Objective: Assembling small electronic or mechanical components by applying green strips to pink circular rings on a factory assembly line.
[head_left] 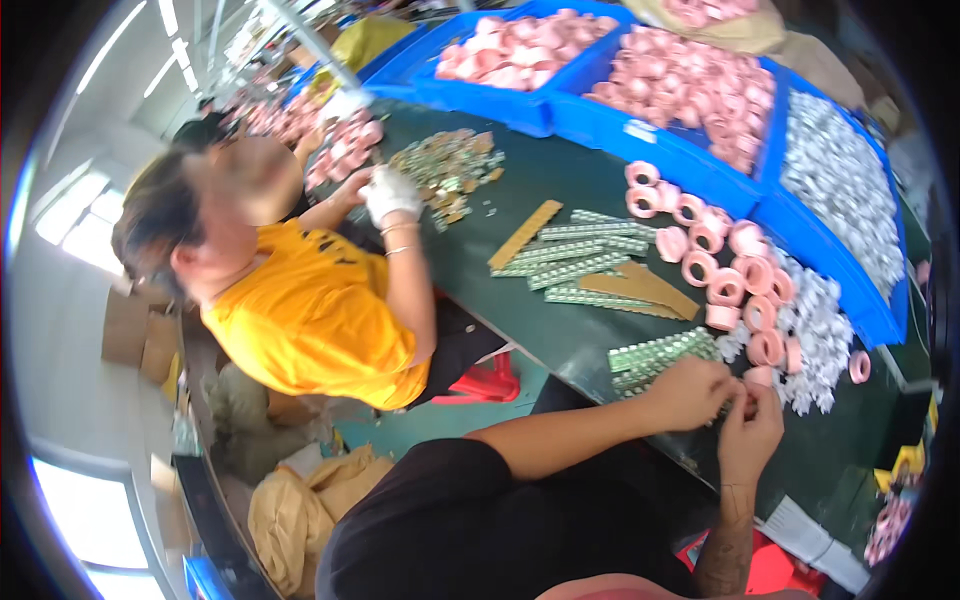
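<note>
My left hand [688, 393] and my right hand [751, 432] meet at the near edge of the dark green table, fingertips pinched together. A pink plastic ring [758, 376] shows at the fingertips of my right hand, which closes on it. What my left fingers pinch is too small and hidden to make out. Just beyond lie several loose pink rings [726, 286], with a heap of small white plastic parts [815, 325] to their right. Beside my left hand is a stack of green circuit board strips [650, 360].
Blue bins [655, 155] along the far side hold pink rings and white parts. More board strips [580, 255] and brown strips [640, 288] lie mid-table. At left, a person in a yellow shirt [320, 310] works by a pile of small boards [450, 170]. A red stool [485, 382] stands below.
</note>
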The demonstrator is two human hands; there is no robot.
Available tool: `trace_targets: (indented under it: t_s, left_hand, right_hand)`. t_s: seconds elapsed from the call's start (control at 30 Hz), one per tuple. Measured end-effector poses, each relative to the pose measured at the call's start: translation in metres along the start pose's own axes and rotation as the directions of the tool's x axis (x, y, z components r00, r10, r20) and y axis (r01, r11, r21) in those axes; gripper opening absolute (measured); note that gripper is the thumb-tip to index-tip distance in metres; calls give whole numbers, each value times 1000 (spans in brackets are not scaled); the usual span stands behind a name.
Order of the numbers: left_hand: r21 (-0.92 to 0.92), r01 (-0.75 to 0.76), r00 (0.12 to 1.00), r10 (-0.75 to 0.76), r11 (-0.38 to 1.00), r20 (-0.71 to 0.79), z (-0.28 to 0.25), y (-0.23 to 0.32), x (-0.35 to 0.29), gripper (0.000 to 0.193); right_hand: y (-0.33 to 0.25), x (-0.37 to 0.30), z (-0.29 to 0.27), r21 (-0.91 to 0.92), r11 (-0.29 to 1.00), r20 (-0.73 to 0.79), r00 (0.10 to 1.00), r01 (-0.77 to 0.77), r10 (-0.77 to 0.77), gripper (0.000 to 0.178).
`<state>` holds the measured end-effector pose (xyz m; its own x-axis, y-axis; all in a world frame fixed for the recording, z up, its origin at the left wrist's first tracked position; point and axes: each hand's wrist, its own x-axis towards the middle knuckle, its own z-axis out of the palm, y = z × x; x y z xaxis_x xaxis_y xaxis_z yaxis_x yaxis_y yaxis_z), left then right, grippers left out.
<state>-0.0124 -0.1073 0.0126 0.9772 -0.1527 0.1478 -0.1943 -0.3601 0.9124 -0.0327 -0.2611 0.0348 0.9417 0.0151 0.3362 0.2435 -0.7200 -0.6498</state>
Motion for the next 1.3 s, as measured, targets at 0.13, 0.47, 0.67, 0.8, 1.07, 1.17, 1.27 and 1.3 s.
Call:
trace_targets:
  t_s: [0.13,0.47,0.67,0.8,1.07,1.17,1.27,1.3]
  left_hand:
    - [15,47,998,-47,999,31,-13,1,2,31]
    - [-300,306,922,-203,903,330,-4,-3,7,39]
    - [-219,360,882,-255,907,396,-16,6,13,34]
    - [-117,417,866,-356,901,350,-8,9,15,36]
    - [46,18,961,-30,999,275,6,6,17,26]
    - [-245,472,838,-345,847,422,1,21,12,24]
    - [-273,503,829,-368,820,421,2,26,6,21]
    - [-279,488,836,-352,827,420,3,25,5,21]
  right_hand:
    - [-32,0,-4,123,992,4,999,33,-33,10]
    - [44,-14,-28,17,987,-48,986,-158,159,19]
    - [27,7,-15,447,859,243,958,-250,152,25]
    - [39,5,-27,398,878,171,962,-264,212,28]
    - [59,1,-35,157,988,21,1000,16,-20,24]
    - [41,3,-36,338,940,58,998,-35,16,23]
    - [35,1,-31,457,888,91,996,-50,9,21]
    - [33,0,-33,460,886,107,994,-63,15,19]
